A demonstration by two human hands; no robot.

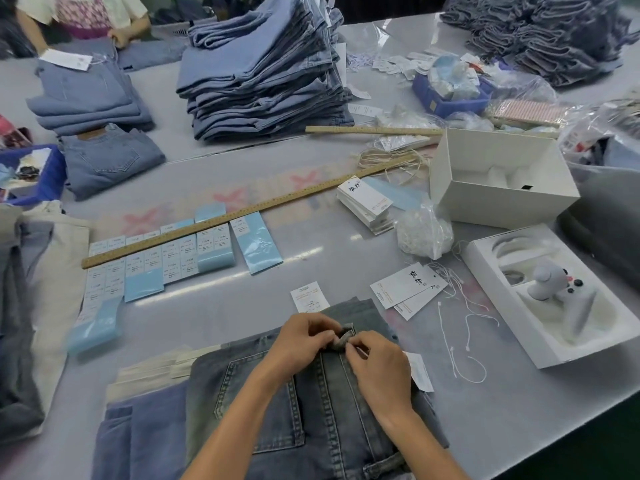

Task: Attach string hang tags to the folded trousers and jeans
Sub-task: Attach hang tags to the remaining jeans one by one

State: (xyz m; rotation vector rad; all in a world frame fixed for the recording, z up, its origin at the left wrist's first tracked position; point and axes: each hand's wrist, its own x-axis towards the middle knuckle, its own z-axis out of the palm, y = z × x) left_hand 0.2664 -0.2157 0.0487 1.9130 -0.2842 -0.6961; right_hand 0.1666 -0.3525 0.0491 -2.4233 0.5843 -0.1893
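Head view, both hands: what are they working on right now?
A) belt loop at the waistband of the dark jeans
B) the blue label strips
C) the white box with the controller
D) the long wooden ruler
A: the left hand and right hand both pinch the belt loop on the dark jeans; they touch nothing else.

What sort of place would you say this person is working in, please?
Most likely a garment finishing or packing workshop: tall stacks of folded jeans cover the table, with piles of hang tags, loose strings and rows of blue size labels laid beside a long wooden ruler.
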